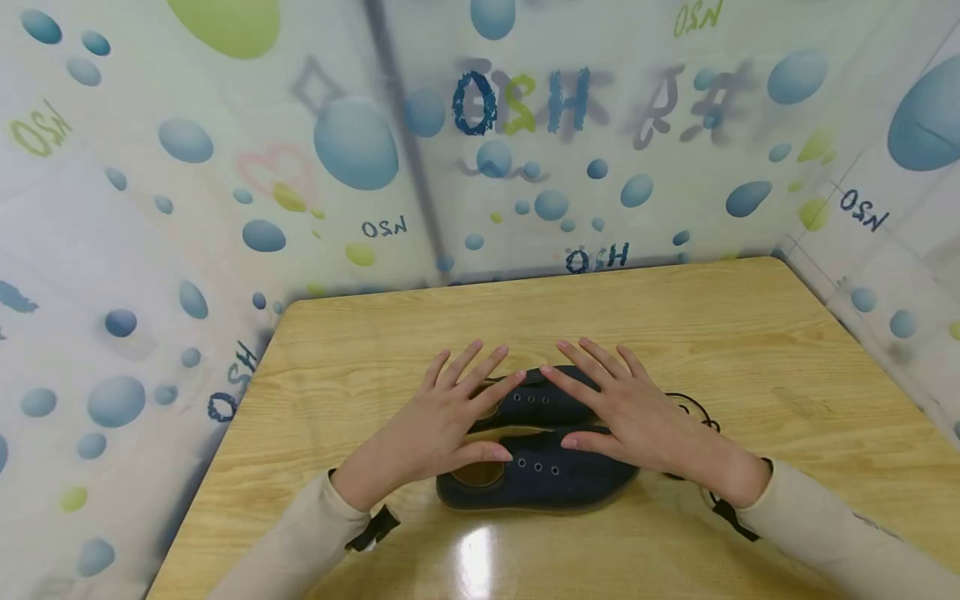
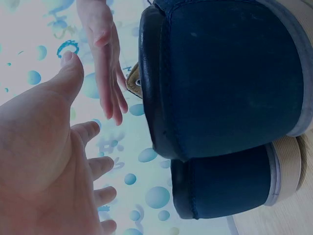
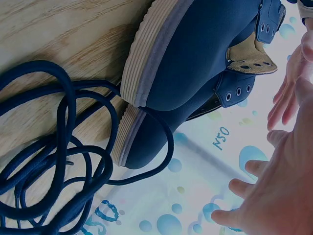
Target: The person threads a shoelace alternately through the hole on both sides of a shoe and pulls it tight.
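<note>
Two navy shoes with tan insides and pale ribbed soles stand side by side on the wooden table, toes to the right. The nearer shoe (image 1: 577, 483) shows a row of bare eyelets; the farther shoe (image 1: 555, 408) is partly covered by the hands. My left hand (image 1: 457, 412) is held over the heel end with its fingers spread, holding nothing. Over the toe end, my right hand (image 1: 637, 412) also has its fingers spread and grips nothing. A loose tangle of dark shoelaces (image 3: 61, 147) lies beyond the toes, by my right wrist.
The wooden table (image 1: 375, 350) reaches back to a pale wall covering (image 1: 420, 175) printed with blue and green drops. Similar covering stands along the left and right sides. Black straps circle both wrists over pale sleeves (image 1: 307, 533).
</note>
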A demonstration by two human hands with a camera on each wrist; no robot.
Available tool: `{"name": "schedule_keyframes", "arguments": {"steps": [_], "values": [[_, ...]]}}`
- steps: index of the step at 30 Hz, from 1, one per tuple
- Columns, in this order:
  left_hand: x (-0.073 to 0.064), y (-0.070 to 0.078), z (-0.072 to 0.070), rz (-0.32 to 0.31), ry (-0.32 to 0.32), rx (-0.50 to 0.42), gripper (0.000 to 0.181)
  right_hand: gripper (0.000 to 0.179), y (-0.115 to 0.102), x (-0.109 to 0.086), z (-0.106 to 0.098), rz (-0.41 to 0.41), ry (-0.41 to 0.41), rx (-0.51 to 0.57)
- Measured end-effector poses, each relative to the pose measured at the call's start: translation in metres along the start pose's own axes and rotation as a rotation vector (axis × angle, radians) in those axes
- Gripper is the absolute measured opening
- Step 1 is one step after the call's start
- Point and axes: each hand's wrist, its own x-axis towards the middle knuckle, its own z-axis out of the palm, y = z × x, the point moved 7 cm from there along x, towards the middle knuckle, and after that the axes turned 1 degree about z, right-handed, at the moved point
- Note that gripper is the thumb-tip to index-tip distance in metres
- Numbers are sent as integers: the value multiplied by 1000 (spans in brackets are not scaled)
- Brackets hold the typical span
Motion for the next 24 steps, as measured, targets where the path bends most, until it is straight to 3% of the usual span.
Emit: {"name": "schedule_keyframes", "arguments": {"steps": [6, 11, 16, 21, 24], "values": [[0, -2, 5, -21, -25, 19, 84, 87, -2, 0, 3, -26, 21, -15], [-1, -6, 11, -44, -40, -4, 86, 86, -2, 1, 9, -15, -10, 1], [1, -9, 12, -34, 5, 5, 87, 80, 10, 0, -1, 17, 4, 13], [5, -5, 3, 23, 82, 12, 85, 51, 39, -9, -22, 86, 65, 29], [6, 0, 0, 69, 111, 12, 82, 23, 56, -16, -22, 139, 17, 52]]}}
